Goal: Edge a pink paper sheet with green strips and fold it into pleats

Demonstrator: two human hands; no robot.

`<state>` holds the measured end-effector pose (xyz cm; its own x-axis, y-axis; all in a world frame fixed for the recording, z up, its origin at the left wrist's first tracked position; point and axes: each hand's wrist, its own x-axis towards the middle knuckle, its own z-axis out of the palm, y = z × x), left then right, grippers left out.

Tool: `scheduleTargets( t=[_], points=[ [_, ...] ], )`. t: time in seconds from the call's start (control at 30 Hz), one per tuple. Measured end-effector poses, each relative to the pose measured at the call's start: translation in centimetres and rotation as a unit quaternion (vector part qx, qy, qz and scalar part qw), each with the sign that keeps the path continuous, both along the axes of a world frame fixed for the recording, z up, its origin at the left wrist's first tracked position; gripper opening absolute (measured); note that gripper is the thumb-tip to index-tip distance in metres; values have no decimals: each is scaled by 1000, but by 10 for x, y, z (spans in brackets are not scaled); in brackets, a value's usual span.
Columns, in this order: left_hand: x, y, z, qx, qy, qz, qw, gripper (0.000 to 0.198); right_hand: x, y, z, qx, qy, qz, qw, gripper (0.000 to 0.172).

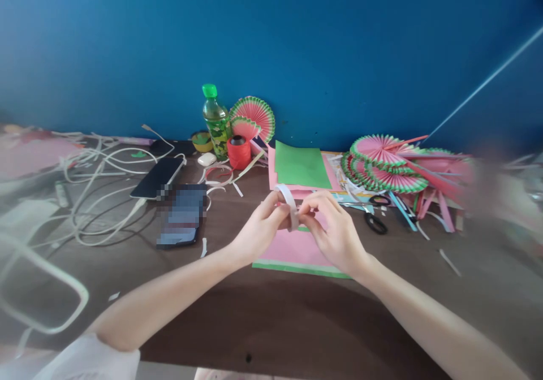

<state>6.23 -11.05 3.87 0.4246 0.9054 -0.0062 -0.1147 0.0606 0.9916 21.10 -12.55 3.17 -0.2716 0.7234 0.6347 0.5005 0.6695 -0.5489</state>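
Observation:
My left hand (258,227) is closed around a roll of white tape (289,203), which stands on edge between its fingers. My right hand (333,227) pinches at the roll's right side, thumb and forefinger pressed together. Whether a tape end is between those fingertips is too small to make out. Beneath both hands lies a pink paper sheet (282,250) with a green strip (301,268) along its near edge. Just beyond them, a green sheet (301,165) rests on pink paper (272,177).
Black-handled scissors (375,221) and pleated pink-and-green paper fans (382,162) lie to the right. At the back stand a green-capped bottle (217,122) and a red spool (238,152). Phones (182,216) and tangled white cables (91,199) occupy the left.

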Motion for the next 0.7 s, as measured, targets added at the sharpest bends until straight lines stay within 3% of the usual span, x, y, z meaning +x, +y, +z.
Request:
scheduleTargets(
  t=[0.13,0.37,0.6,0.7],
  points=[
    [0,2,1,7,-10,-38,999,10,2,1,2,-27,35,4,999,11],
    [0,2,3,9,17,-22,1000,12,0,1,-2,-65,129,8,990,14],
    [-2,0,-3,67,79,-40,994,9,1,1,3,-48,56,6,997,10],
    [-1,-1,-3,70,59,-44,995,8,1,0,2,-31,55,6,998,13]
  ],
)
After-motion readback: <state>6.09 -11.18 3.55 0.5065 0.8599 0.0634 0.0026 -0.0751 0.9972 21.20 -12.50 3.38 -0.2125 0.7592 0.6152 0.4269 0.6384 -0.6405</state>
